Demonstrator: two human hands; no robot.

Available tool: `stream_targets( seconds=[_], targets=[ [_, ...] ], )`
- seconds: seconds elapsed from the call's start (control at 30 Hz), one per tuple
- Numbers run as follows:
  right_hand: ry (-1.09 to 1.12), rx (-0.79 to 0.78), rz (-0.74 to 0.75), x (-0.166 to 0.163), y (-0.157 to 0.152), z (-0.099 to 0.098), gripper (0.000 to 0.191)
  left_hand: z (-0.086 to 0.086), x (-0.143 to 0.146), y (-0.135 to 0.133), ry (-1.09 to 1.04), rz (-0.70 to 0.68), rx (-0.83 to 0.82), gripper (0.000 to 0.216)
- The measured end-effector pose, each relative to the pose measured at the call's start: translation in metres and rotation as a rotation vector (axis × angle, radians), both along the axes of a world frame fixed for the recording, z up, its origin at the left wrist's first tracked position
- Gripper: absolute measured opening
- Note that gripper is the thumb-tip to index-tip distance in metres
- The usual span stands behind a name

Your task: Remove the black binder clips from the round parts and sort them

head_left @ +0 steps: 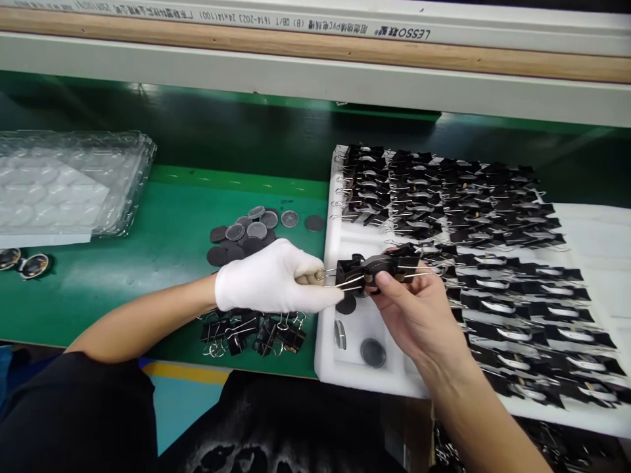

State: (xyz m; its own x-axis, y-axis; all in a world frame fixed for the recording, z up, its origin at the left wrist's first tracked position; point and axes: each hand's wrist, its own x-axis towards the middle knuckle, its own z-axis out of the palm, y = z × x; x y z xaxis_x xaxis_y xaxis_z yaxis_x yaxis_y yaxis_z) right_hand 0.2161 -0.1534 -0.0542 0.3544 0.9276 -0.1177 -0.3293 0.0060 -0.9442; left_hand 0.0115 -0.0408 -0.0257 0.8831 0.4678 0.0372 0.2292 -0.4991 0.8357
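Note:
My left hand, in a white glove, is closed on the wire handles of a black binder clip. My bare right hand pinches a round dark disc part that has another black clip on its right side. Both hands meet above the left end of a white foam tray. Loose black binder clips lie under my left wrist on the green table. A pile of round dark and grey discs sits just beyond my left hand.
Rows of clipped parts fill the foam tray to the right. Two loose discs lie in the tray's near left corner. Clear plastic blister trays are stacked at the far left, with two round parts beside them. A shelf rail runs overhead.

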Motion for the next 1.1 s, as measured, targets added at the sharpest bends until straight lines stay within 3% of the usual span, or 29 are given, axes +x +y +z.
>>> stream_targets(
  seconds=[0.23,0.37,0.43,0.53,0.6,0.73,0.8,0.93,1.03,1.1],
  targets=[
    [-0.025,-0.024,0.007,-0.007,0.000,-0.005,0.037,-0.004,0.002,-0.002,0.009,0.016,-0.038,0.052],
    [-0.039,0.019,0.026,-0.004,0.000,-0.005,0.036,0.006,0.003,-0.002,0.049,0.014,-0.017,0.039],
    [-0.094,0.109,0.056,0.000,-0.001,0.000,0.033,0.014,0.005,-0.002,0.068,-0.063,-0.166,0.038],
    [-0.316,0.299,0.122,0.007,-0.013,0.011,0.023,0.027,0.010,-0.005,0.144,-0.147,-0.489,0.060],
    [-0.475,0.289,0.112,0.008,-0.032,0.016,0.029,0.032,0.014,-0.009,0.199,-0.128,-0.529,0.059],
    [-0.449,0.161,-0.028,0.000,-0.092,0.003,0.083,0.031,0.019,-0.028,0.233,-0.050,-0.312,0.032],
    [-0.558,0.208,-0.235,-0.005,-0.123,-0.016,0.077,0.024,0.025,-0.044,0.237,-0.021,-0.160,0.026],
    [-1.216,0.172,-0.751,0.002,-0.158,-0.052,0.068,0.003,0.052,-0.080,0.153,-0.124,0.284,0.019],
    [-1.432,0.037,-0.904,0.022,-0.161,-0.062,0.066,-0.013,0.080,-0.101,-0.018,-0.184,0.617,0.023],
    [-1.469,0.011,-0.935,0.035,-0.157,-0.063,0.061,-0.020,0.097,-0.108,-0.057,-0.177,0.703,0.028]
  ],
)
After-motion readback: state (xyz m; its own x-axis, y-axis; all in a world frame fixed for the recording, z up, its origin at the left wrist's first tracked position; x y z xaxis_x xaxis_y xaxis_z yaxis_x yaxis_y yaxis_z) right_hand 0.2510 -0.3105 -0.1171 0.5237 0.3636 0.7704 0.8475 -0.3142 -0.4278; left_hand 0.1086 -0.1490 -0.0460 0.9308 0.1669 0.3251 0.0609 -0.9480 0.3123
